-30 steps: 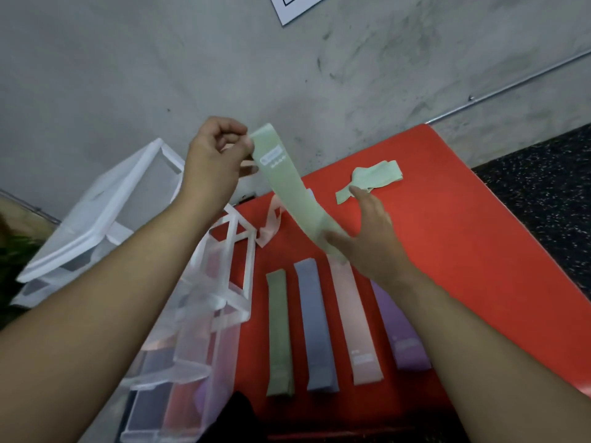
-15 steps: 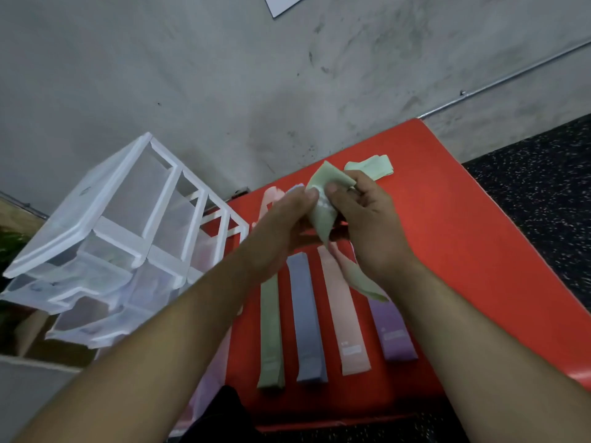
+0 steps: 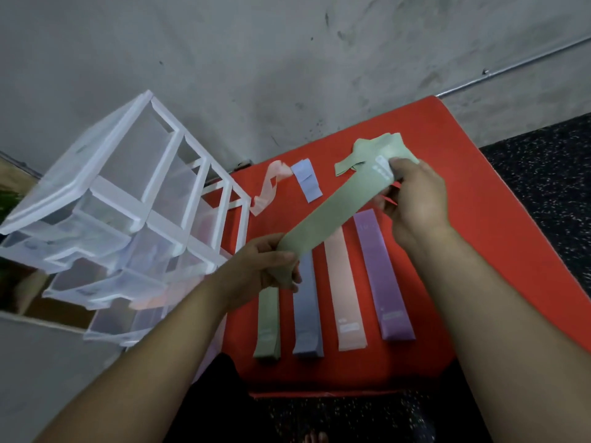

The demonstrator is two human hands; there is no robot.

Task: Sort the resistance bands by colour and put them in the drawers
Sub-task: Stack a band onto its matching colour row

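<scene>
Bare forearms lead to the left hand [image 3: 263, 268] and right hand [image 3: 415, 199]; dark clothing [image 3: 211, 390] below.

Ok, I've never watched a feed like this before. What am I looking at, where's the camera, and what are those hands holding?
No machine here: a person works bare-handed, and every picture comes from one wide-angle camera worn on their head, looking down. The left hand and right hand each grip one end of a pale green band, held out between them above the red surface. Lying flat in a row below it are a green strip, a blue strip, a pink strip and a purple strip. Farther back lie a twisted pink band, a folded blue band and a crumpled green band. On the left stands a clear plastic drawer unit, where the sorted bands go.
</scene>
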